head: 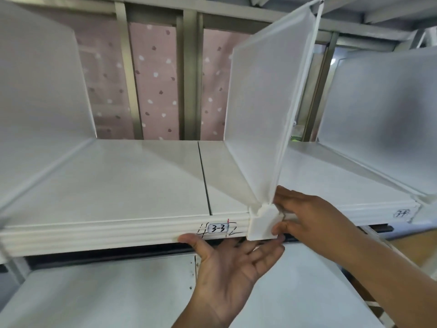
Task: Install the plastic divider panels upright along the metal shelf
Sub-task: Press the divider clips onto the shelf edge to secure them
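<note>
My left hand is spread flat under the shelf edge, low in the frame. My right hand pinches the middle panel's clip. Three panels stand: left, middle, right.

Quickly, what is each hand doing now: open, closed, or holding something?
Left hand: open, palm up, fingertips under the divider clip.
Right hand: pinching that clip at the shelf edge.
</note>
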Motion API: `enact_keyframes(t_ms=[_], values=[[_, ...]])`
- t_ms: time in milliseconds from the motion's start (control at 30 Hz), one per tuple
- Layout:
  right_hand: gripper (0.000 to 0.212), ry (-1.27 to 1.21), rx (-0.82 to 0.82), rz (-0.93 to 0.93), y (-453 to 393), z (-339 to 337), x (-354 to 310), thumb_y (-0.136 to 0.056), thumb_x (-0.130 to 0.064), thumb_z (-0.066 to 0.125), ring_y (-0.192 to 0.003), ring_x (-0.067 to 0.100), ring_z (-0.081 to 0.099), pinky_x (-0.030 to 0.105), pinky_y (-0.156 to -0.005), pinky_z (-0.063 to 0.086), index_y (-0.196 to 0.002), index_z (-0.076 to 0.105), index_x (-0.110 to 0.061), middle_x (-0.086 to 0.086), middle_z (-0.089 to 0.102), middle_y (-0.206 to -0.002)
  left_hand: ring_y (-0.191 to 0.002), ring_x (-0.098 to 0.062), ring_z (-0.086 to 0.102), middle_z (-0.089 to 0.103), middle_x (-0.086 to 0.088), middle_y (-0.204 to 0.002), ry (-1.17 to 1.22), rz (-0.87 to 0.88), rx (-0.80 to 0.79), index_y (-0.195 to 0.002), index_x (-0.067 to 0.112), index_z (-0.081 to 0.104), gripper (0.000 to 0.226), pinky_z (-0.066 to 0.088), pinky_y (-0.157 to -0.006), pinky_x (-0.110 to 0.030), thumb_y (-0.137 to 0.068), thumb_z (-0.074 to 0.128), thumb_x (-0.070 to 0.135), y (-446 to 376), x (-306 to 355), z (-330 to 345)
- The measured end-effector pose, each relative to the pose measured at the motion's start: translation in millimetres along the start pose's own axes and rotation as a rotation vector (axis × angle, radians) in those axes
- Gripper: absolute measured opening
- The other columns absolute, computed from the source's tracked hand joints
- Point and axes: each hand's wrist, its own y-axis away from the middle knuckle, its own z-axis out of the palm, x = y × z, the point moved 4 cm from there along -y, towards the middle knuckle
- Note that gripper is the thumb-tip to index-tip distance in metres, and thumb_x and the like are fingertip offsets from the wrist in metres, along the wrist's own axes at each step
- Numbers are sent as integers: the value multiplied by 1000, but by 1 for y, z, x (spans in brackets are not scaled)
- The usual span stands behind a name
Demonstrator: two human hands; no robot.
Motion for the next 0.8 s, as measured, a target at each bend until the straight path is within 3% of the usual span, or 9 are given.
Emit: enact_keyframes(t_ms=[133, 233, 400, 500, 600, 700, 800], values=[[78, -20, 92, 18, 2, 2, 1, -83, -43, 79, -149, -1, 30, 18, -121, 22, -153, 45, -30, -17, 35, -162, -143, -56, 42, 42, -37, -156, 17, -3, -37, -147, -6, 52, 152, 36, -121, -49, -37, 71, 96, -4, 0, -6], [84, -47, 183, 64, 3, 4, 1, -73, -53, 83, -144, -3, 37, 6, -111, 20, -148, 53, -31, -21, 43, -155, -136, -50, 53, 50, -36, -151, -65, 26, 25, -142, -6, 58, 153, 49, -98, -42, -29, 73, 96, -5, 3, -17], [99, -89, 233, 149, 2, 10, -4, -56, -74, 77, -140, -6, 39, 9, -109, 24, -145, 56, -37, -26, 46, -153, -110, -43, 68, 65, -31, -131, -154, 65, 39, -138, -4, 63, 151, 58, -75, -37, -22, 79, 91, -5, 9, -22], [105, -38, 287, 180, 5, 13, -9, -51, -87, 65, -137, -2, 42, 14, -108, 27, -142, 58, -36, -26, 49, -150, -102, -41, 68, 67, -29, -126, -135, 82, 10, -135, -1, 67, 143, 55, -70, -34, -24, 80, 89, -6, 12, -21], [109, 35, 356, 165, 7, 17, -18, -51, -94, 53, -131, 2, 48, 26, -110, 33, -132, 69, -24, -14, 62, -142, -93, -40, 69, 69, -29, -119, -81, 94, -5, -133, 0, 69, 137, 57, -63, -36, -26, 85, 85, -7, 15, -22], [104, 41, 419, 153, 9, 23, -18, -54, -94, 52, -128, 9, 59, 32, -109, 37, -123, 74, -19, -8, 68, -135, -92, -41, 68, 68, -31, -118, -57, 91, 8, -129, -3, 71, 136, 57, -61, -35, -24, 87, 82, -6, 15, -21], [101, 12, 427, 158, 12, 26, -16, -59, -96, 51, -129, 9, 57, 32, -110, 33, -124, 71, -21, -10, 66, -137, -95, -43, 69, 68, -33, -123, -61, 88, 71, -131, -6, 68, 137, 60, -64, -37, -29, 84, 84, -4, 15, -23]])
